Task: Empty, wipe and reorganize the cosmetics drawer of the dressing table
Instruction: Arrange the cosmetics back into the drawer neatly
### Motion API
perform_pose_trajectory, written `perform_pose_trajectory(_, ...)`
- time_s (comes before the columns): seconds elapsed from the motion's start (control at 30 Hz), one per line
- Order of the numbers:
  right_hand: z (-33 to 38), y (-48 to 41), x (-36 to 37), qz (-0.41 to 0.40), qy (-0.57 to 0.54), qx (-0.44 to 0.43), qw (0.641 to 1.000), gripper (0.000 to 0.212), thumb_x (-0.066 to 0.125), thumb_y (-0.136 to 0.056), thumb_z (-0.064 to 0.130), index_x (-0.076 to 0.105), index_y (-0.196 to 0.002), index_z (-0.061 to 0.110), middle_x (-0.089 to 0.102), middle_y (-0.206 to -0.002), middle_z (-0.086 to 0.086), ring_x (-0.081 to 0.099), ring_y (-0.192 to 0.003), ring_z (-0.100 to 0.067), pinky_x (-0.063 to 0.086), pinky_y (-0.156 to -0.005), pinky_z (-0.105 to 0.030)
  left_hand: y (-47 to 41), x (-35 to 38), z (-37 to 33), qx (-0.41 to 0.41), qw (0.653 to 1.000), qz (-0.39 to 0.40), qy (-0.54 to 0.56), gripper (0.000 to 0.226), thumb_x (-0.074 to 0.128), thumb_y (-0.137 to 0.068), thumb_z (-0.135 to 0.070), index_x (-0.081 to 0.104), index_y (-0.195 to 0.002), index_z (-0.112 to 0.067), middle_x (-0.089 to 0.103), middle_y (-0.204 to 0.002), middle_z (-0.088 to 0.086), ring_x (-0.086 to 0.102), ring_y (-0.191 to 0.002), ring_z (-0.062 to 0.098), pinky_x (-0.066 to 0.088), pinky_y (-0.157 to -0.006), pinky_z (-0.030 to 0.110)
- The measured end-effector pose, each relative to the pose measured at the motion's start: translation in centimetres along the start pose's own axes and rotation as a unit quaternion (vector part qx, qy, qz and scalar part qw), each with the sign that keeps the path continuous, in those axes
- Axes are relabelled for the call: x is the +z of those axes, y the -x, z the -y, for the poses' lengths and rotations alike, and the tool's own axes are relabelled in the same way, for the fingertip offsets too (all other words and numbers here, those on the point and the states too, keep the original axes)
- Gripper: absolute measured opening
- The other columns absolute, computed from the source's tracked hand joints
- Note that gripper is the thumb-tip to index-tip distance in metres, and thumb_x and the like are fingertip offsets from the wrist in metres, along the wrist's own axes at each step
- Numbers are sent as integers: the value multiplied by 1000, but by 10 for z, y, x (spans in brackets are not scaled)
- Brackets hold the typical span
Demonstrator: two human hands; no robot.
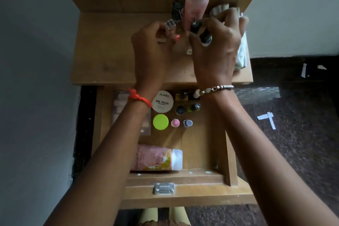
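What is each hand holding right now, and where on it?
Right hand: two dark-capped small bottles, pinched around their caps. Left hand: a clear-capped bottle, though the exact hold is unclear.

The round white tub (162, 101) in the drawer reads "Zudio" and "NAIL POLISH".

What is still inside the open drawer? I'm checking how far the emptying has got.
Drawer: nail polish remover tub, neon-green lid, small bottles, pink tube. The left forearm covers part of a palette.

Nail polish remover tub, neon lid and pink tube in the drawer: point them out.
Nail polish remover tub (162, 101), head view, centre of lid.
Neon lid (160, 122), head view, centre.
Pink tube (154, 158), head view, mid-body.
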State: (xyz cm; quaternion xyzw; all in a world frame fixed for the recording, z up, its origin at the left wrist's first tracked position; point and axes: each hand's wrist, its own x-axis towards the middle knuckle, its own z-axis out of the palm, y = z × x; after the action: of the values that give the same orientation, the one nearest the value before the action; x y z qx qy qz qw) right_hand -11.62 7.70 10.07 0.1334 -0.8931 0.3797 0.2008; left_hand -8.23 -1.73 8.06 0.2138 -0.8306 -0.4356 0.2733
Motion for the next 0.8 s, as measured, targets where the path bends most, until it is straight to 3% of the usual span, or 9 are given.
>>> perform_pose_trajectory(0.07,-3,8,-15,0,-29,-27,999,15,74,-68,8,68,-79,1,60,-90,-18,40,-86,-18,29,-70,4,15,-13,-8,-11,1000,10,11,13,68,-80,-22,68,-88,-13,63,-77,-13,62,-70,-3,49,-65,11)
perform_pose_trajectory(0.13,-6,20,-35,55,-61,-34,996,16,73,-71,10,68,-85,4,60,-91,-13,45,-86,-17,35,-70,-3,33,-29,-13,-24,997,45,52,14,70,-76,-20,68,-89,-14,65,-79,-13,65,-73,-2,51,-69,11)
perform_pose_trajectory(0.2,-8,37,-61,139,-109,-29,984,18,71,-76,11,68,-92,5,62,-95,-10,56,-88,-18,46,-70,-14,53,-48,-13,-31,989,117,87,22,74,-70,-17,66,-91,-14,68,-85,-6,67,-78,4,54,-73,18)
perform_pose_trajectory(0.37,-22,93,-105,287,-190,18,939,18,62,-79,16,67,-94,9,66,-93,2,63,-86,-5,54,-73,-20,98,-93,-3,9,963,264,49,24,73,-70,-28,69,-93,-22,65,-88,-3,62,-77,17,54,-66,34)
perform_pose_trajectory(0.53,-40,144,-95,353,-165,60,919,15,66,-76,12,69,-91,11,67,-90,2,62,-78,-3,50,-70,-13,145,-91,17,16,947,320,16,21,70,-69,-22,71,-90,-25,65,-71,2,58,-63,12,44,-53,32)
perform_pose_trajectory(0.7,-54,158,-70,372,-135,53,917,22,67,-74,-9,69,-92,5,66,-91,-1,59,-81,-3,40,-73,2,171,-69,42,-40,949,305,-68,33,61,-71,-28,58,-104,-30,66,-74,-7,62,-65,14,49,-54,26)
perform_pose_trajectory(0.8,-59,160,-58,374,-132,56,916,25,64,-75,-11,69,-94,5,67,-93,-2,61,-83,-5,48,-76,-7,173,-59,52,-56,950,294,-89,30,54,-73,-35,64,-100,-27,70,-79,-3,65,-70,19,54,-57,35)
